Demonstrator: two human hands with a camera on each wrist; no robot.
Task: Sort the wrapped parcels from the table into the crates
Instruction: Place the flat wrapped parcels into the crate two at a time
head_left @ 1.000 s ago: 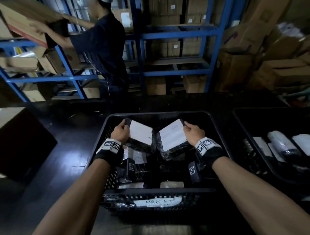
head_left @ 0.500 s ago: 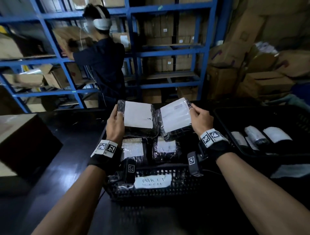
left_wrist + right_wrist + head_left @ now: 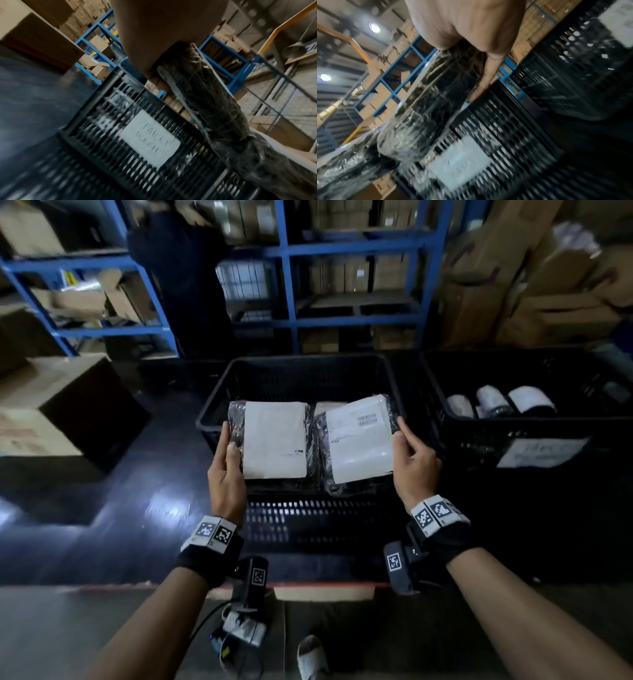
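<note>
parcels came first: i held two of them, one in each hand, side by side and raised above the near wall of the middle crate [image 3: 219,409]. my left hand [image 3: 226,474] gripped the left parcel [image 3: 274,440] along its 9 o'clock edge, thumb pressed on top beside the white label and fingers curled underneath. my right hand [image 3: 416,465] gripped the right parcel [image 3: 358,440] along its 3 o'clock edge the same way, thumb on top; this one was tilted, its label carrying a barcode near the 1 o'clock corner. the two parcels were just beside each other, and i could not tell whether they touched. both were dark bundles under clear plastic wrap, which the wrist views showed crinkled and shiny.

at 2 o'clock from the parcels stood a second crate [image 3: 513,440] with rolled white-labelled parcels [image 3: 496,402] lying inside, and a paper sheet on its near wall. both crates sat on a dark table [image 3: 102,525]. a cardboard box [image 3: 51,405] sat at 9 o'clock. blue shelving [image 3: 291,302] with cartons stood at 12 o'clock, with a person [image 3: 185,285] in dark clothes before it.
</note>
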